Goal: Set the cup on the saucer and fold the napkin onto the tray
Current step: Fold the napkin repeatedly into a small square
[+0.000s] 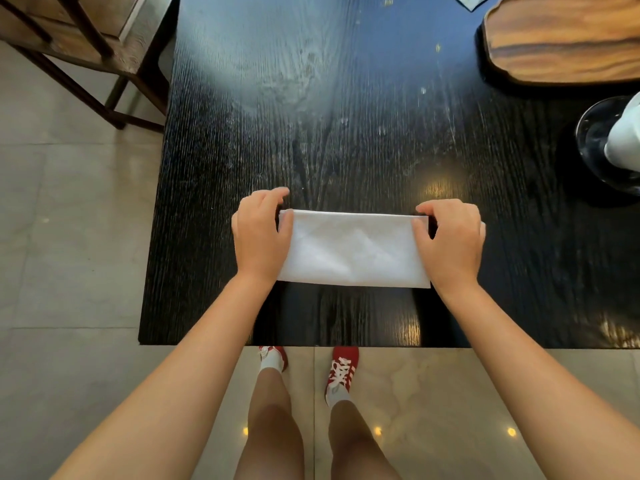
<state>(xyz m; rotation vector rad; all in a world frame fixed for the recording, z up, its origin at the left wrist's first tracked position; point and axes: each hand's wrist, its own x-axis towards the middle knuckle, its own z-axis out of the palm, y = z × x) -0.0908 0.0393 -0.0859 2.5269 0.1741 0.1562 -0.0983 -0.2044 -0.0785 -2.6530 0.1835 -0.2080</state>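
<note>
Reaching forward from the near edge of the dark, grained wooden bench (pixel 346 116), both bare forearms run up from the bottom corners and meet a white napkin folded into a long rectangle (pixel 353 251), one hand at each short end. The left hand (pixel 261 233) lies palm down over the napkin's left end, wrist low, fingers bent over the far corner. The right hand (pixel 453 240) mirrors it at the right end.

Far ahead and to the right of the right hand sits a brown wooden tray with a scalloped edge (pixel 561 39), well apart from the napkin. Nearer, straight right of that hand, a dark round glass saucer (pixel 594 133) carries a white cup (pixel 625 140), cut off by the frame edge. Beyond the left hand, off the bench, stands a wooden chair (pixel 79 39) on the tiled floor (pixel 69 220). Nothing lies between the hands and the tray.

Each hand pinches its far corner of the napkin, thumb on top, fingers curled over the edge; the napkin lies flat on the bench.
</note>
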